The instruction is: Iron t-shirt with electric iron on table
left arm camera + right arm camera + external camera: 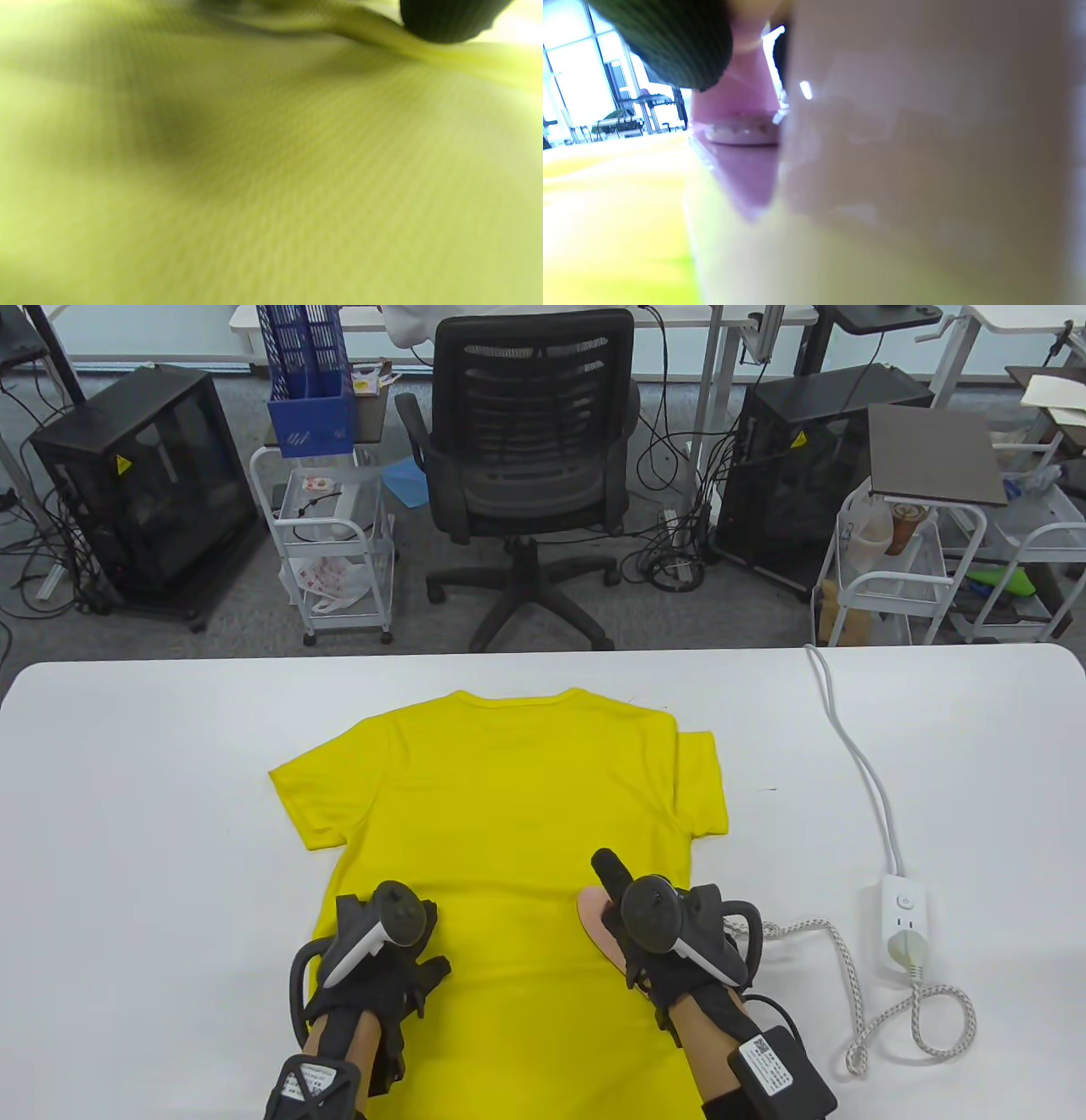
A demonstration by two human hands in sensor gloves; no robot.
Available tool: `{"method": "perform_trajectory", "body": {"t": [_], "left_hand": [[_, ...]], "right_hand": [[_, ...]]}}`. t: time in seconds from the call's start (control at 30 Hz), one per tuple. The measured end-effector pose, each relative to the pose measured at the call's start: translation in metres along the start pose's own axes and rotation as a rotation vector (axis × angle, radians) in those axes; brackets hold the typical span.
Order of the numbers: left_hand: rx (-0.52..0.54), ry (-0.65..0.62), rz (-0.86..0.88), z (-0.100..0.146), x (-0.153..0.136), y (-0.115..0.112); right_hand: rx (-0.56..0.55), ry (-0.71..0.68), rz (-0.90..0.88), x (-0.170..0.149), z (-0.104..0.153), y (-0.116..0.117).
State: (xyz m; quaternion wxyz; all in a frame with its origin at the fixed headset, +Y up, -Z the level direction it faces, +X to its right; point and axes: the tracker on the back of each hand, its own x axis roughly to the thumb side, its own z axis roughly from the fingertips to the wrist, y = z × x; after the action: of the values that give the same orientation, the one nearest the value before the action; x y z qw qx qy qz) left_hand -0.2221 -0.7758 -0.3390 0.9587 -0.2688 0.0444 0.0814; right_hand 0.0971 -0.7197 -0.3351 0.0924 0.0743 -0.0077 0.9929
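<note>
T-shirt: we see the bright yellow short-sleeved cotton t-shirt (509, 848) spread flat on the white table (153, 780), collar away from us, hem toward the near edge; the sleeve on the right looks partly folded over itself.

Iron: the small pink electric iron (599, 918) sits soleplate-down on the lower right of the shirt, nose pointing away from us. In the right wrist view its pink body (742, 140) fills most of the picture, just above the yellow cloth.

Right hand: our right hand (679, 937) is wrapped around the iron's handle, fingers closed on it.

Left hand: our left hand (377, 959) lies on the lower left of the shirt, fingers spread and flat, holding nothing. The left wrist view shows only blurred yellow fabric and one dark fingertip (445, 19).

Step in hand: we judge the ironing is under way, the left hand steadying the cloth while the right works the lower part.

Next move: we would slide the iron up the body toward the collar, smoothly, without bunching the fabric.

Cord: the braided white cord (848, 976) runs to the white power strip (904, 925) on the right.
</note>
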Motion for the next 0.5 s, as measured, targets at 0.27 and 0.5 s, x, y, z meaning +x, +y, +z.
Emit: {"method": "perform_trajectory", "body": {"t": [0.27, 0.5], "left_hand": [[-0.055, -0.022, -0.015, -0.004, 0.001, -0.007], [-0.077, -0.022, -0.007, -0.004, -0.003, -0.006]], "right_hand": [[0.074, -0.18, 0.017, 0.049, 0.018, 0.007], [0.011, -0.169, 0.112, 0.051, 0.018, 0.011]]}}
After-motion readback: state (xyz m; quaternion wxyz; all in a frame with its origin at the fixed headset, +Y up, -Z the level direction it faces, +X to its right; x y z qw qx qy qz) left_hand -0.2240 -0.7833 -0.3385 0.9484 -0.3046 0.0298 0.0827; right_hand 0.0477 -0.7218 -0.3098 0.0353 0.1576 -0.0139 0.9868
